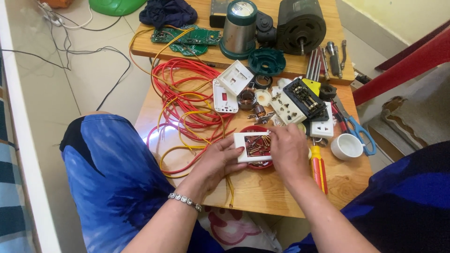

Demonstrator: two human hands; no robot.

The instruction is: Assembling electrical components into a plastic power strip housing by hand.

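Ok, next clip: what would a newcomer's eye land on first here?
Probably the tangle of red and yellow wires sprawled over the left half of the wooden table. Next, at the near centre, the left hand and right hand hold a white rectangular frame over a red dish of screws. Behind them lie white socket parts, with a black motor at the far edge.

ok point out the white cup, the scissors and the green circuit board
white cup (347, 146), head view, on its rim
scissors (363, 133), head view, on a blue handle
green circuit board (187, 37), head view, on its middle
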